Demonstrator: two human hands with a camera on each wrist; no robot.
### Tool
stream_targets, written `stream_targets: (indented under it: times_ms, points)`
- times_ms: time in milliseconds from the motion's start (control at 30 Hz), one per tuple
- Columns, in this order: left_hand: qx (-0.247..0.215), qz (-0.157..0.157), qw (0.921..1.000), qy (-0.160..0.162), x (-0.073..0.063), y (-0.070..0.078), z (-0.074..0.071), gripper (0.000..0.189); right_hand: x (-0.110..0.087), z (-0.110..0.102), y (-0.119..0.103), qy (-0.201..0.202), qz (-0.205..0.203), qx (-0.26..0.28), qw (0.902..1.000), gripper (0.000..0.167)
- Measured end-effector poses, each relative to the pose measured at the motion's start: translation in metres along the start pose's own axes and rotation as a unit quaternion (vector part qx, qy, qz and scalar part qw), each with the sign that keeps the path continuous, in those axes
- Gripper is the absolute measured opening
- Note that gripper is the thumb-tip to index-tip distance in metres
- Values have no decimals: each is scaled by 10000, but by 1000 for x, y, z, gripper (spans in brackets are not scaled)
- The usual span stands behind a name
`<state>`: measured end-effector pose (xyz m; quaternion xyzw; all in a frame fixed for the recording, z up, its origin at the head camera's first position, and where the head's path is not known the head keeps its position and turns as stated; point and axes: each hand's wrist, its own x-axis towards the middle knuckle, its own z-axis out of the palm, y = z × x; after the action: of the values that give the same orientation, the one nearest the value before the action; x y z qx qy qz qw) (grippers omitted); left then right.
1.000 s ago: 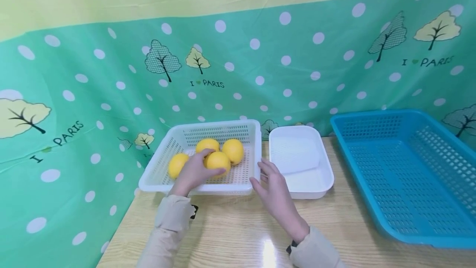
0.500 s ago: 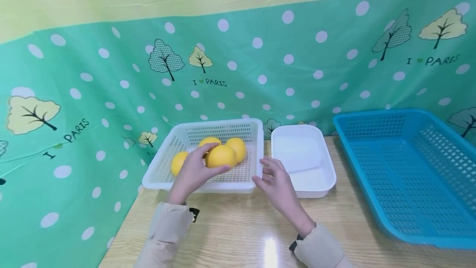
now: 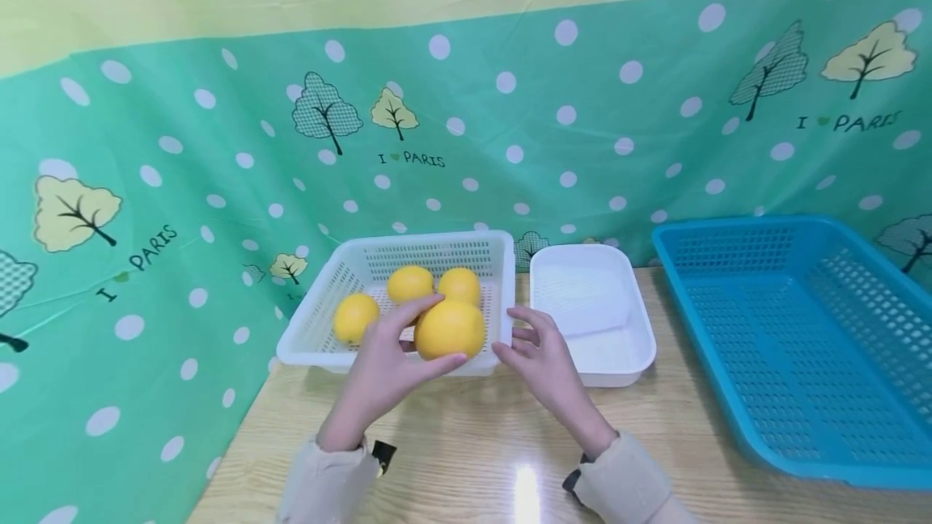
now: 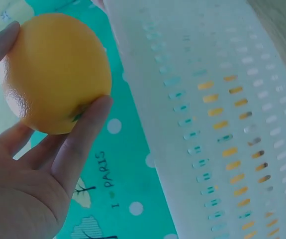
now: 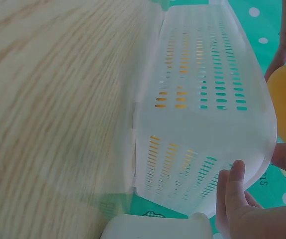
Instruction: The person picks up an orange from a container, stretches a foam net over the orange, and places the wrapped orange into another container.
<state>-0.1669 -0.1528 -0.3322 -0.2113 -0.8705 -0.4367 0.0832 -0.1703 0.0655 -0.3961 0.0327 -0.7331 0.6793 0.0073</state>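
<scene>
My left hand [image 3: 382, 366] grips an orange [image 3: 450, 331], held up over the front edge of the white basket [image 3: 320, 358]. In the left wrist view, thumb and fingers surround this orange [image 4: 58, 72], and a green spot shows near one fingertip. Three more fruits lie in the basket: a left orange [image 3: 355, 318], a middle orange [image 3: 410, 284] and a right orange [image 3: 460, 287]. At the basket's right corner, my right hand [image 3: 542, 366] holds the rim. The right wrist view has its fingers [image 5: 236, 181] against the basket's outer wall [image 5: 202, 124], thumb at the rim.
Right of the basket stands a white tub [image 3: 593, 358] with a paler flat piece inside. A large blue basket [image 3: 709, 362] stands farther right. All rest on a wooden table [image 3: 451, 443]. A green dotted curtain [image 3: 502, 128] hangs behind and to the left.
My left hand has lifted the orange from among the others and drawn it toward me and slightly right. My right hand stays at the basket's rim.
</scene>
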Motion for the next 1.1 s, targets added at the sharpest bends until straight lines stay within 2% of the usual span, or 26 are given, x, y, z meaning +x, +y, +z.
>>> stream_targets:
  times_ms: [233,433,633,833,933,1100]
  points:
    - [182,408,9980,-456,-27,8,8,71,1,2,1,-132,-2,181,9997,58]
    - [774,515,9899,-1070,-35,17,19,72,1,0,-1,-68,0,-23,10000,59]
    - [1262,737,9725,-1813,-36,20,29,70,1,-2,-1,-188,-90,-78,9998,60]
    - [1445,1026,9493,-2598,-37,18,47,65,2,-3,-1,-178,-98,-110,9997,60]
    - [1462,1228,9406,-2806,-40,16,56,61,3,-3,0,-195,-118,-144,9996,60]
    - [1526,1457,9311,-2975,-44,15,70,58,3,-3,0,-205,-164,-244,9994,60]
